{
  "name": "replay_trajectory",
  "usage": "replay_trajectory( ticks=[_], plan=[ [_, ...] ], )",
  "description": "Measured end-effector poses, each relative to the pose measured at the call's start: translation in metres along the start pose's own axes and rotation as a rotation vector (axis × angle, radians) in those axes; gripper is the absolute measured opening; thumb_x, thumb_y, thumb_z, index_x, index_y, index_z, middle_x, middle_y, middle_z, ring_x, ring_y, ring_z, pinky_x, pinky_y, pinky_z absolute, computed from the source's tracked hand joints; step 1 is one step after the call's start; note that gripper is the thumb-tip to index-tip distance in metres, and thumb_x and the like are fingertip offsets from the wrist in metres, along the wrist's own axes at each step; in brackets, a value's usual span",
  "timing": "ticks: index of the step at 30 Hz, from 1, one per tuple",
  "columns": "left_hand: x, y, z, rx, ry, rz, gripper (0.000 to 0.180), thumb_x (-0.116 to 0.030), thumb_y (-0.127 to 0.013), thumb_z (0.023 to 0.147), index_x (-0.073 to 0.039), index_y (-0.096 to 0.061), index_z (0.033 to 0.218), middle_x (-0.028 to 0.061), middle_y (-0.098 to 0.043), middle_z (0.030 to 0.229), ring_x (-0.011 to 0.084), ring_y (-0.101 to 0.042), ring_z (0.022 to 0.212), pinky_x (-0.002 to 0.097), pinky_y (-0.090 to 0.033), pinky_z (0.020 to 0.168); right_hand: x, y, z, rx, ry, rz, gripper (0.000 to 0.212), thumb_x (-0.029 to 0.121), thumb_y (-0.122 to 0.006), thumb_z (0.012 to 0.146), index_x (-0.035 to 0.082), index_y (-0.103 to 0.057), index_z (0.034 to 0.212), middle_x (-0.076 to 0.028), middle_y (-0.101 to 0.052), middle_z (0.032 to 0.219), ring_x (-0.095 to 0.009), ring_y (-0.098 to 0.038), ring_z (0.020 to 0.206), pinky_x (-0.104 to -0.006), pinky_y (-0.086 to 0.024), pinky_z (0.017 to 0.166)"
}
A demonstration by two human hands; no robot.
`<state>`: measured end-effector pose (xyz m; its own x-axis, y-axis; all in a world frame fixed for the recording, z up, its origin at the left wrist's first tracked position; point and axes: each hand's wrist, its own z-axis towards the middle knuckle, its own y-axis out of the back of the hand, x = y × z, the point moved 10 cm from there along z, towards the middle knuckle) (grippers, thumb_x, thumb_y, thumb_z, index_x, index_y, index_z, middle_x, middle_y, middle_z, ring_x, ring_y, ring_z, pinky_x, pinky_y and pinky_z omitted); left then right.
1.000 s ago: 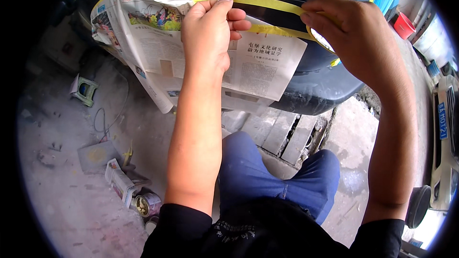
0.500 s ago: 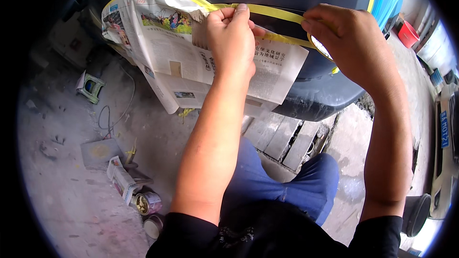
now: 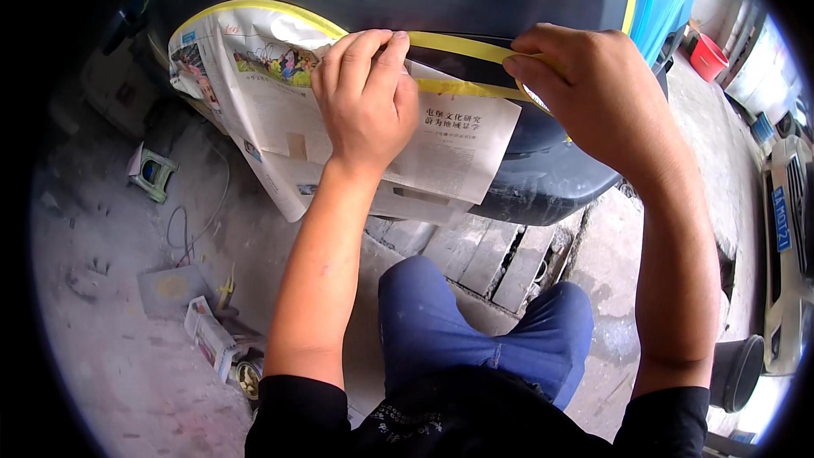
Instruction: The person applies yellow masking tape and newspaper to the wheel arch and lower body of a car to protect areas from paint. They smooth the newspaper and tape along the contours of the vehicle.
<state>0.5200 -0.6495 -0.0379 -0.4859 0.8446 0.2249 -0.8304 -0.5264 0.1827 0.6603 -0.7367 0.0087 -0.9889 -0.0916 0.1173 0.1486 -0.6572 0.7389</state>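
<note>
A newspaper sheet (image 3: 454,140) hangs against a dark car bumper (image 3: 551,174), with yellow masking tape (image 3: 297,13) along its curved upper left edge. My left hand (image 3: 365,97) lies over the sheet's top, its extended fingertips pressing on the tape and bumper. From there a taut tape strip (image 3: 462,44) runs right to my right hand (image 3: 598,89). That hand is closed around a roll of masking tape (image 3: 533,97), whose pale inner ring partly shows under the fingers. Another tape piece (image 3: 471,89) borders the newspaper's right upper edge, below the taut strip.
Blue plastic sheeting (image 3: 653,17) covers the car at upper right. A red bucket (image 3: 708,58) and a black bucket (image 3: 738,373) stand to the right, near another car (image 3: 788,288). Floor boards (image 3: 475,246) with gaps lie below. At left are a small greenish stand (image 3: 154,174) and an open can (image 3: 248,377).
My left hand has gone from pinching the tape to lying with fingers extended on it, farther left. My right hand still holds the roll. The whole view has shifted slightly.
</note>
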Motion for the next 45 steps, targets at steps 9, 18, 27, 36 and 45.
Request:
replay_trajectory(
  ticks=[9, 18, 27, 36, 45],
  plan=[
    [-0.003, 0.000, 0.000, 0.004, -0.026, 0.013, 0.037, 0.003, -0.062, 0.072, -0.005, -0.071, 0.107, 0.0062, -0.064, 0.108, 0.0263, -0.059, 0.101, 0.0389, -0.045, 0.087, -0.014, 0.007, -0.019, 0.019, -0.009, 0.013, 0.025, 0.026, -0.060, 0.094, 0.005, -0.070, 0.083, -0.016, -0.064, 0.067, -0.035, -0.064, 0.060, -0.0425, -0.051, 0.057],
    [-0.004, 0.000, 0.000, -0.013, -0.039, 0.029, 0.036, 0.000, -0.064, 0.071, -0.007, -0.071, 0.106, 0.0043, -0.064, 0.108, 0.0249, -0.059, 0.102, 0.0389, -0.044, 0.086, -0.076, 0.028, -0.045, 0.150, -0.138, -0.099, 0.023, 0.023, -0.063, 0.094, 0.003, -0.070, 0.088, -0.013, -0.065, 0.065, -0.025, -0.061, 0.051, -0.0358, -0.046, 0.051],
    [-0.011, -0.003, -0.004, 0.014, 0.019, 0.052, 0.041, -0.001, -0.063, 0.073, -0.010, -0.071, 0.112, 0.0069, -0.061, 0.112, 0.0272, -0.057, 0.105, 0.0411, -0.043, 0.091, -0.074, 0.033, -0.048, 0.142, -0.160, -0.177, 0.025, 0.026, -0.062, 0.096, 0.003, -0.071, 0.089, -0.012, -0.066, 0.066, -0.022, -0.061, 0.050, -0.0337, -0.045, 0.049],
    [-0.017, -0.004, -0.004, 0.058, 0.085, -0.021, 0.047, -0.001, -0.063, 0.073, -0.011, -0.069, 0.119, 0.0110, -0.058, 0.117, 0.0303, -0.053, 0.108, 0.0423, -0.041, 0.096, -0.071, 0.035, -0.049, 0.160, -0.119, -0.233, 0.027, 0.027, -0.062, 0.097, 0.004, -0.072, 0.087, -0.012, -0.065, 0.064, -0.022, -0.060, 0.049, -0.0338, -0.044, 0.048],
    [-0.027, -0.011, -0.007, 0.059, 0.029, 0.040, 0.052, -0.006, -0.063, 0.072, -0.011, -0.064, 0.123, 0.0115, -0.055, 0.121, 0.0312, -0.052, 0.112, 0.0455, -0.040, 0.096, -0.081, 0.036, -0.045, 0.131, -0.139, -0.227, 0.036, 0.038, -0.064, 0.095, 0.005, -0.073, 0.084, -0.011, -0.064, 0.062, -0.020, -0.061, 0.050, -0.0320, -0.044, 0.048]
  ],
)
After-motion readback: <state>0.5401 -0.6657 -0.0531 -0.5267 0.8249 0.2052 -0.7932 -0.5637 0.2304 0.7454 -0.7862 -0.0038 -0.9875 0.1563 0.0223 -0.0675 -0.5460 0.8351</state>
